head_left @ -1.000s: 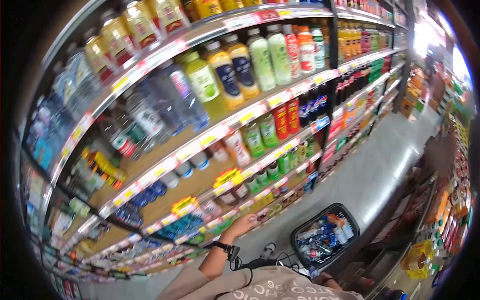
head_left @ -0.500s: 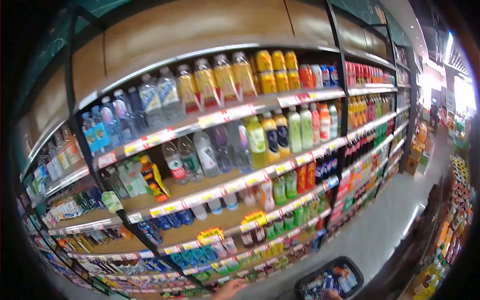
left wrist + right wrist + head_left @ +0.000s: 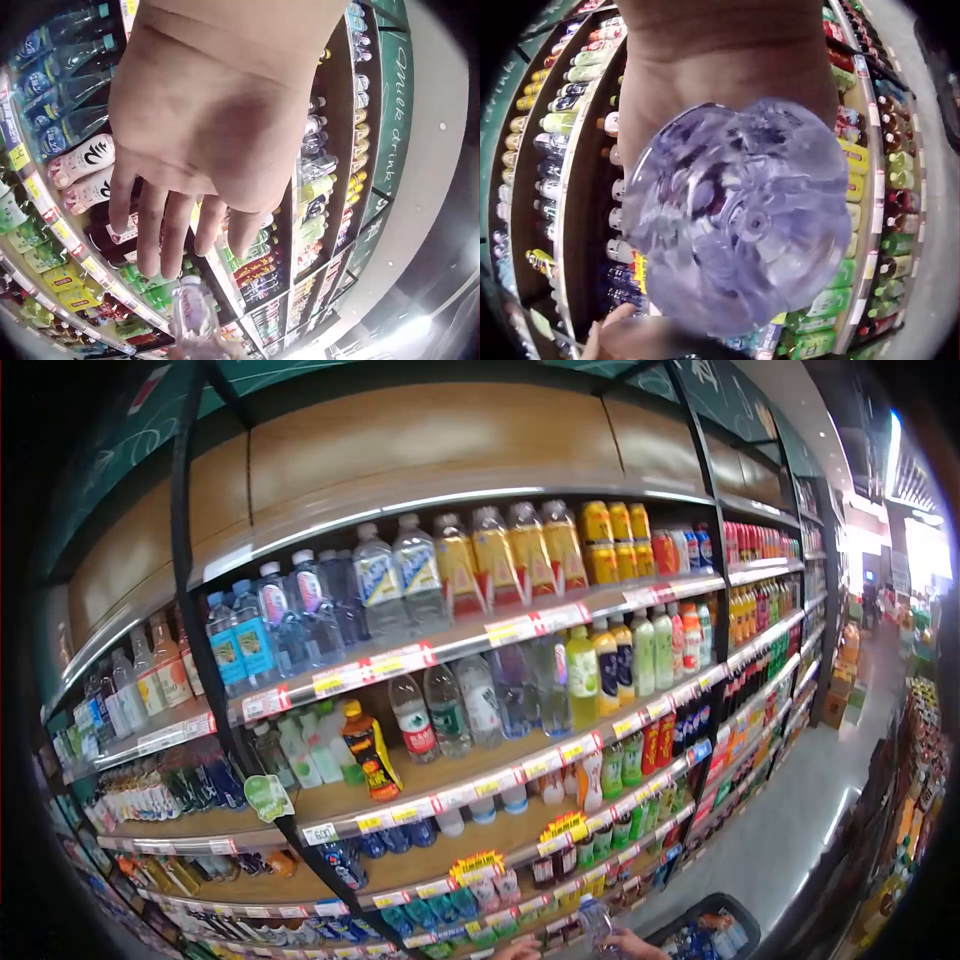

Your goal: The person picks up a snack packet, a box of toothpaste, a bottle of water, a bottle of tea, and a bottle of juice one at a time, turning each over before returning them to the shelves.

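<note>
My right hand (image 3: pixel 628 944) holds a clear plastic bottle (image 3: pixel 594 920) upright, cap at the top, low in the head view. In the right wrist view the purplish, ridged base of the bottle (image 3: pixel 742 225) fills the middle, hiding the fingers around it. My left hand (image 3: pixel 202 127) has its fingers extended and holds nothing. Beyond its fingertips, the bottle's cap and neck (image 3: pixel 191 292) show in the left wrist view. At the bottom of the head view only a bit of the left hand (image 3: pixel 518 950) appears, left of the bottle.
A dark basket (image 3: pixel 752 922) with several bottles inside stands on the floor at the lower right. Shelves (image 3: pixel 480 790) of drinks run along the left. Gaps show on the middle shelf around a tilted yellow-and-black bottle (image 3: pixel 370 752). More goods (image 3: pixel 905 800) line the right side.
The head view has tilted up and swung left, from the basket toward the upper shelves. The right hand has come up from the basket with the clear bottle, closer to the left hand.
</note>
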A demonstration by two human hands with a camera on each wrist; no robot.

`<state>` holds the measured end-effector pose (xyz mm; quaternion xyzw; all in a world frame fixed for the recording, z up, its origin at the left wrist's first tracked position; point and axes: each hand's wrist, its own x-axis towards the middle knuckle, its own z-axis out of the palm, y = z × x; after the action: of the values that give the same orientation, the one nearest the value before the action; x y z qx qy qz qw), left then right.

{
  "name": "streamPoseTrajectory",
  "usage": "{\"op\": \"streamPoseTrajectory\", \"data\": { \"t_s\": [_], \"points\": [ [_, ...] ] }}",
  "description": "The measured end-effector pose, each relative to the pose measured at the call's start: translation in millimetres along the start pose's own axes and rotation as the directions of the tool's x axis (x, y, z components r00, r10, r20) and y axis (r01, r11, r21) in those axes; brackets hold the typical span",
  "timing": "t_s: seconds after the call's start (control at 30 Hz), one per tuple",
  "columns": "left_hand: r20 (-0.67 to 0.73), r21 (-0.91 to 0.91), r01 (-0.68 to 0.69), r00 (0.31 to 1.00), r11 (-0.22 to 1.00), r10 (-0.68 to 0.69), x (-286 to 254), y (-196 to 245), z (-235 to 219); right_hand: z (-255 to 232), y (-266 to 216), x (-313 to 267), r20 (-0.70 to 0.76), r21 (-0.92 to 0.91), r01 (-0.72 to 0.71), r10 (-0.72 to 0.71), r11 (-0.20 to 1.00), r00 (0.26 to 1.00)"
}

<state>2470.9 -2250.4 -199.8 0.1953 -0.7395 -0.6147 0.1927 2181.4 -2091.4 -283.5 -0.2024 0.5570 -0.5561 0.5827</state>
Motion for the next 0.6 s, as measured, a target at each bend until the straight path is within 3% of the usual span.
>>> {"op": "streamPoseTrajectory", "data": {
  "t_s": [0.07,0.1,0.17,0.2,0.33,0.37,0.4,0.47,0.5,0.53,0.6],
  "points": [
    [0.037,0.169,-0.065,0.998,0.983,0.059,-14.1,-16.4,-6.1,35.2,-28.8,-5.8,0.042,0.079,0.029,-0.033,0.996,0.999],
    [0.041,0.152,0.015,0.999,0.988,-0.021,-24.0,-13.0,-10.3,51.7,-41.3,-9.4,0.057,0.122,0.043,-0.05,0.992,0.997],
    [0.064,0.105,0.182,0.98,0.978,-0.189,-42.1,44.3,-22.5,82.7,-59.0,-20.0,0.078,0.213,0.067,-0.086,0.975,0.993],
    [0.045,0.095,0.206,0.976,0.974,-0.211,-48.0,42.7,-29.0,96.0,-62.3,-26.8,0.078,0.255,0.073,-0.096,0.964,0.992],
    [-0.045,0.028,0.047,0.998,0.999,-0.045,-73.8,55.0,-51.1,141.6,-82.1,-53.1,0.049,0.311,0.072,-0.092,0.948,0.995],
    [-0.067,0.017,0.098,0.993,0.995,-0.097,-82.1,106.4,-56.1,146.1,-83.4,-59.3,0.118,0.312,0.077,-0.119,0.947,0.986],
    [-0.113,0.047,0.014,0.994,0.999,-0.009,-82.1,94.8,-58.6,149.2,-88.1,-67.2,0.155,0.169,0.186,-0.213,0.968,0.965],
    [-0.189,-0.131,-0.048,0.982,0.99,0.023,-84.7,67.5,-56.0,142.8,-74.9,-49.2,0.07,0.361,0.099,-0.133,0.927,0.989],
    [-0.197,-0.103,-0.068,0.979,0.992,0.047,-82.5,56.1,-58.4,107.6,-48.4,3.3,0.243,0.397,0.074,-0.183,0.915,0.953],
    [-0.198,-0.058,-0.158,0.97,0.986,0.143,-78.4,60.5,-59.0,117.5,-50.2,11.0,0.026,0.384,0.086,-0.104,0.919,0.994],
    [-0.121,0.015,0.035,0.992,0.999,-0.033,-69.6,57.0,-57.2,128.0,-59.5,26.2,0.116,0.404,0.073,-0.13,0.912,0.985]
  ]
}}
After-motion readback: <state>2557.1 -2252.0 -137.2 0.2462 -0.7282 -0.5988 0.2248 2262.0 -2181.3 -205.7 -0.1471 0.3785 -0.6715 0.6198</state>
